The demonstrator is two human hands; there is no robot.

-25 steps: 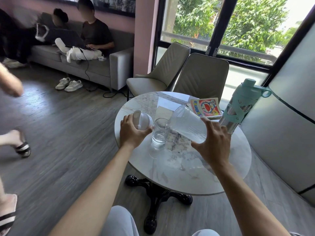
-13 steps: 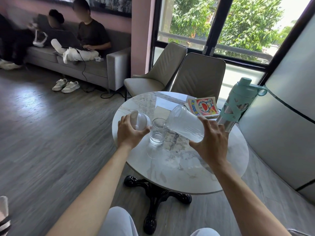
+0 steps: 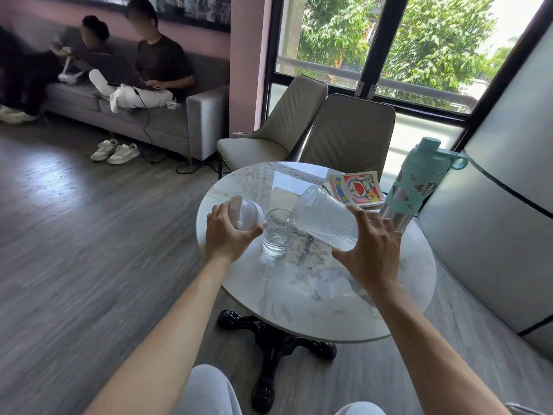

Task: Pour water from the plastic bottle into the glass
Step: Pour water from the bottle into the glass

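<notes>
Round marble table [image 3: 314,295] on a black cast base, pretty much filling the middle of the view. Teal-sleeved steel flask [image 3: 419,181] parked at the right edge, comic book [image 3: 357,188] lying flat just beside it. Clear plastic bottle [image 3: 324,218] tipped well over, mouth right at the rim of the glass [image 3: 276,232], base gripped in the right hand [image 3: 369,253] with fingers spread around it. Left hand [image 3: 227,232] wrapped around a white domed lid [image 3: 244,215], just left of the glass, maybe touching it. Glass upright on the table between both hands.

Progress-wise: mid-pour, by the look of it. Only a shallow bit of water in the glass bottom, lots of room left. Still to do: finish pouring, tip the bottle back upright.

Writing: comic cover looks like Doraemon, a few letters on the spine only partly legible. No label visible on the bottle.
</notes>
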